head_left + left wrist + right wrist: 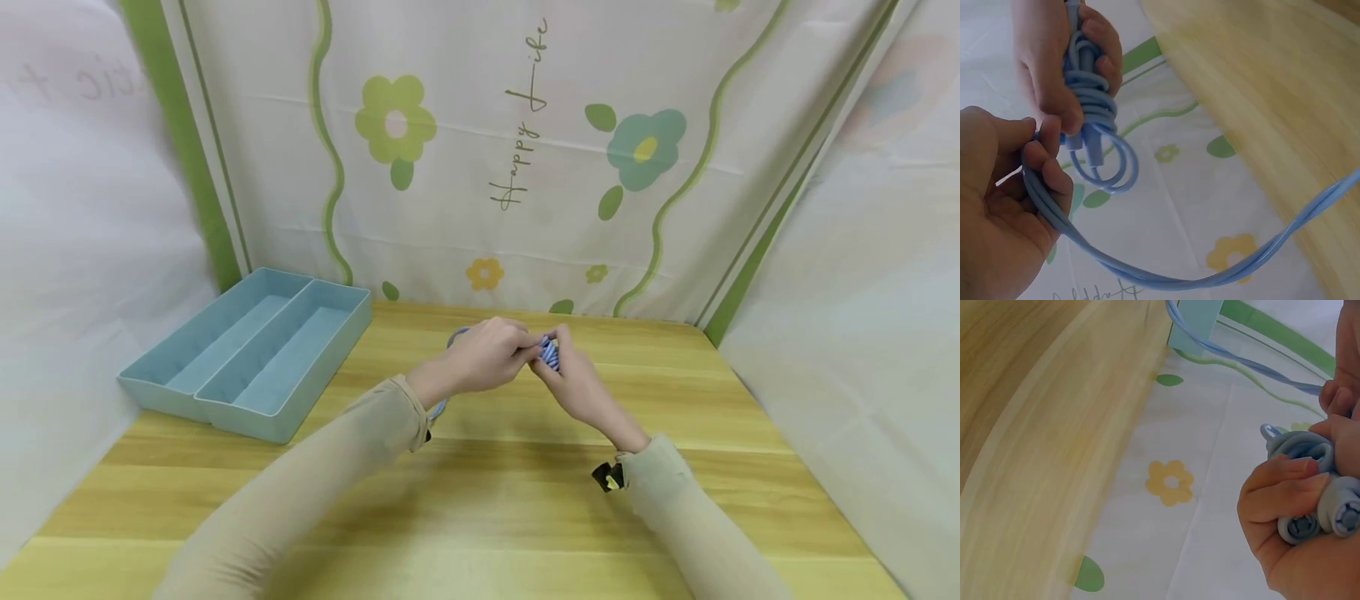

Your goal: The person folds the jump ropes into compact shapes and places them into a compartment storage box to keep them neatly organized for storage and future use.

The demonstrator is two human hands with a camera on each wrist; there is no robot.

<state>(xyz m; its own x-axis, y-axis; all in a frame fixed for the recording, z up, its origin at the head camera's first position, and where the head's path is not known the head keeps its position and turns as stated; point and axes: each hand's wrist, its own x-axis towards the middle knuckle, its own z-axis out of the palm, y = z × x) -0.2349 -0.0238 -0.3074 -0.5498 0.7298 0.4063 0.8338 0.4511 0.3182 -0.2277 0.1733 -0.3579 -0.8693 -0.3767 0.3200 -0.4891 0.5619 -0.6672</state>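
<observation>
At frame centre, both hands, left hand point(480, 360) and right hand point(573, 385), pinch a coiled light-blue plastic cable point(1094, 134) above the yellow wooden table point(487, 492), floral curtain point(525, 150) behind.

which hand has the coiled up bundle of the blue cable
The right hand: its grip wraps the coiled bundle with both plug ends. The left hand only pinches the loose blue cable strand.
</observation>
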